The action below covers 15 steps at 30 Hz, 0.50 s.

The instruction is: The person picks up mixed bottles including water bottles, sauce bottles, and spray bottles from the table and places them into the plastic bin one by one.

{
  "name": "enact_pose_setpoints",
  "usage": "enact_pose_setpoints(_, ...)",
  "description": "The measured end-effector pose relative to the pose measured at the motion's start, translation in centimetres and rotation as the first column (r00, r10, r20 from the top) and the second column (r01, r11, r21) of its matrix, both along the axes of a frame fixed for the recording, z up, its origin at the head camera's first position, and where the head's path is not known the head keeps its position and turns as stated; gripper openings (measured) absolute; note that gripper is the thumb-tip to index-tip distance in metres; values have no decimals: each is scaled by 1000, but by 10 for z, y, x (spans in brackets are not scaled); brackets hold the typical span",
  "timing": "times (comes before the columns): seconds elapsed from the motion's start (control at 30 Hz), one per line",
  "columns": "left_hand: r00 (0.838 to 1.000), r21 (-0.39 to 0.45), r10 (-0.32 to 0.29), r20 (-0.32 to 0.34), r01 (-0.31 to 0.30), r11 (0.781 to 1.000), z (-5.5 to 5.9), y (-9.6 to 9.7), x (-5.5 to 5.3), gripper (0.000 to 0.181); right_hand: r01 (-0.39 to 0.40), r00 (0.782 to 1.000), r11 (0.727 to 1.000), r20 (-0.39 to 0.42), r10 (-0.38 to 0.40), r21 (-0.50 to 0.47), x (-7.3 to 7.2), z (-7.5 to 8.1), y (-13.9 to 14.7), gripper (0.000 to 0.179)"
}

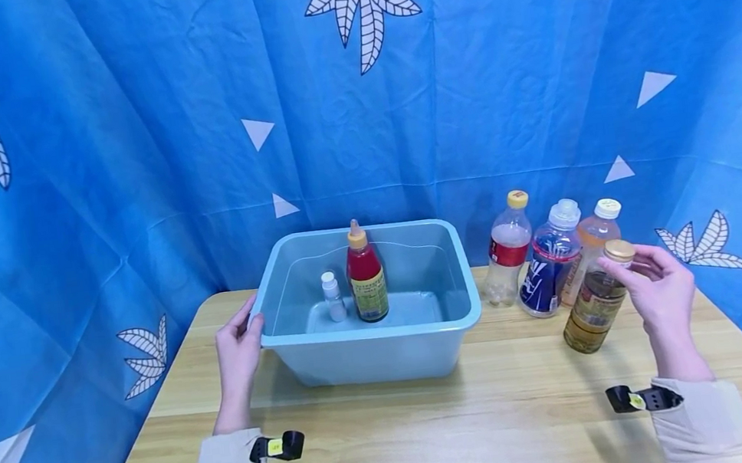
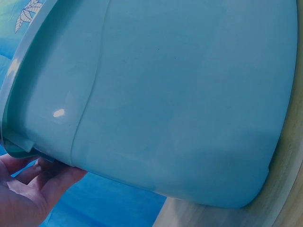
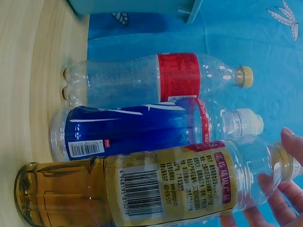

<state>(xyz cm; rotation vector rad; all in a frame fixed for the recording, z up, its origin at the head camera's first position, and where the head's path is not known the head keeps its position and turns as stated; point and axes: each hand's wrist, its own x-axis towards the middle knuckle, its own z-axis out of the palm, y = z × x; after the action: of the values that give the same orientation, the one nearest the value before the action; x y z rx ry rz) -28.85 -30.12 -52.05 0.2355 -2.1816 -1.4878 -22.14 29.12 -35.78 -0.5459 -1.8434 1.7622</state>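
My left hand [image 1: 239, 348] grips the rim of a light blue plastic tub [image 1: 372, 355] at its left end. In the left wrist view, the fingers [image 2: 61, 182] reach under the tub's lip. Inside the tub stand a red sauce bottle [image 1: 367, 278] with a pointed nozzle and a small white-capped bottle [image 1: 334, 302]. At the right, my right hand [image 1: 663, 288] pinches the neck, by the gold cap, of a bottle of amber liquid [image 1: 592, 312]. This bottle leans; whether its base touches the table is hard to tell. The right wrist view shows its yellow label [image 3: 175, 189].
Behind the amber bottle stand a clear bottle with a red label [image 1: 509, 253], a blue-labelled bottle [image 1: 549, 264] and an orange-tinted bottle [image 1: 596, 231]. The wooden table [image 1: 424, 441] lies before a blue curtain [image 1: 359, 132], with bare wood in front of the tub.
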Motion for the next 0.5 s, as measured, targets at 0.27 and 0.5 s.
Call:
enact_pose_setpoints(0.27, 999, 4, 12, -45, -11, 1000, -5, 0, -3, 39, -68, 994, 985, -72, 80, 158, -1, -12, -2, 34)
enact_pose_setpoints(0.5, 999, -7, 2, -45, -2, 1000, -4, 0, -2, 41, -98, 994, 976, 60, 88, 195, 5, 2, -18, 36)
